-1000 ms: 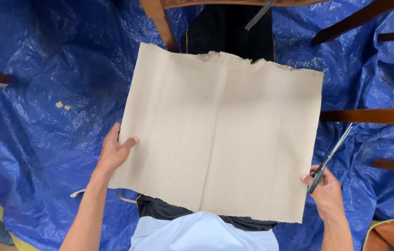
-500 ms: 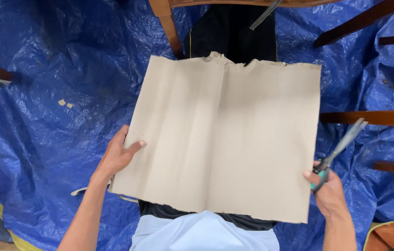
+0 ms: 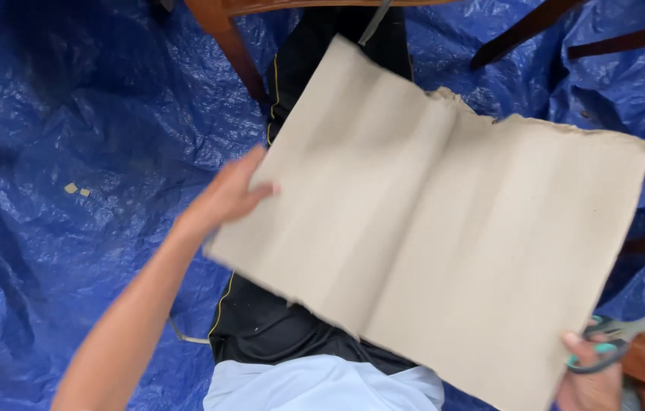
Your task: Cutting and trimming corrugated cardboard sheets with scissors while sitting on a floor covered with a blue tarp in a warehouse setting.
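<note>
A large sheet of tan corrugated cardboard [image 3: 444, 228] with a ragged far edge is held over my lap, tilted so its left side points away from me. My left hand [image 3: 227, 198] grips its left edge, thumb on top. My right hand [image 3: 589, 377], at the bottom right corner of the view, holds a pair of scissors [image 3: 631, 335] with teal-lined handles and touches the sheet's near right corner. The scissor blades point to the right, off the cardboard.
A crumpled blue tarp [image 3: 86, 152] covers the floor. Brown wooden chair legs and rails [image 3: 223, 38] cross the top and right. My dark trousers [image 3: 277, 327] and light shirt [image 3: 322, 384] show under the sheet. Small tan scraps [image 3: 75, 189] lie at left.
The cardboard has swung clockwise: its left edge went up and away, its right side dropped toward me. My left hand rose with it; my right hand moved lower and to the right.
</note>
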